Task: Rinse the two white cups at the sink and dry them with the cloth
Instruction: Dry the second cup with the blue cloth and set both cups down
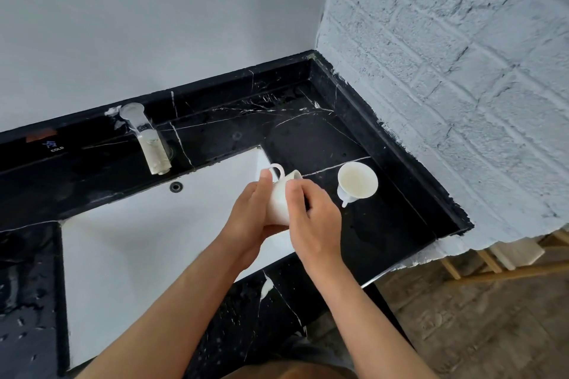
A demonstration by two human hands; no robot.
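Cup 1 (278, 200) sits tilted over the sink (138, 240) edge w/ both hands closed round it, left hand (249, 215) & right hand (314, 218); cup 2 (357, 183) stands on bench (323, 138) beside; no water running, no cloth seen, so prob early.

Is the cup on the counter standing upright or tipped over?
Upright. The cup on the counter stands on its base on the black marble countertop, mouth open upward, handle toward the camera. It looks empty.
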